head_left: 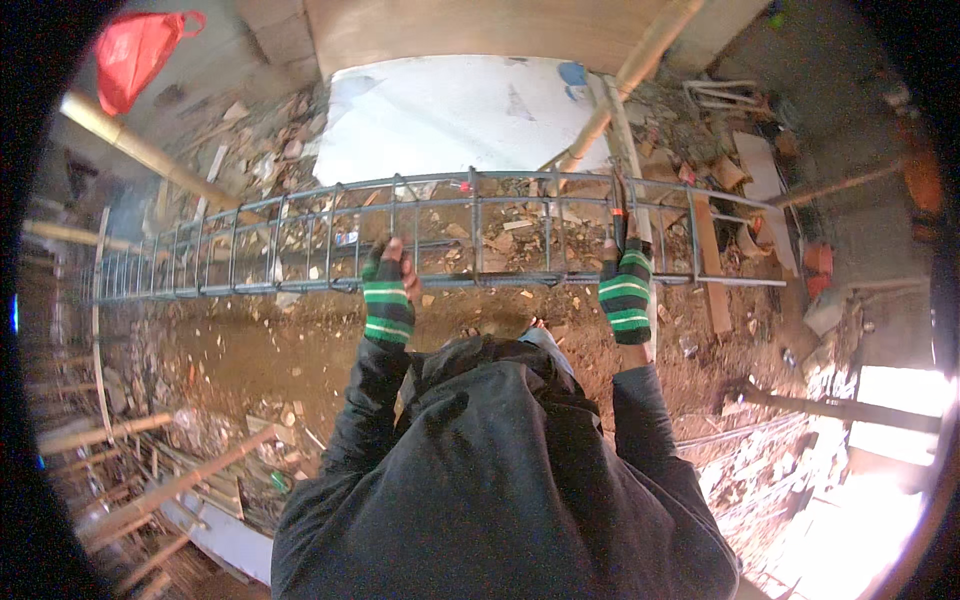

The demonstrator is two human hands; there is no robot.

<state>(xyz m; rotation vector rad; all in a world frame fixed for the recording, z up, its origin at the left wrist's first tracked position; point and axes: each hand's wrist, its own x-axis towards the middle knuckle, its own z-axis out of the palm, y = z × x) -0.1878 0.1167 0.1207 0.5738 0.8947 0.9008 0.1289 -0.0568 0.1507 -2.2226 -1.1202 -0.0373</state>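
My left hand (388, 285) was curled around the near bar of a long steel cage (475, 235) stretched crosswise in front of me, while my right hand (627, 290) was closed on a slim dark tool (618, 213) beside that bar. Bare dirt (270, 340) left open ground on my side, the bar ends stuck out free rightward, and a white sheet (450, 120) bordered the far edge. Thin rods and boxy hoops contrasted with my striped gloves (387, 312), jagged rubble (285, 150) and a round bamboo pole (645, 60).
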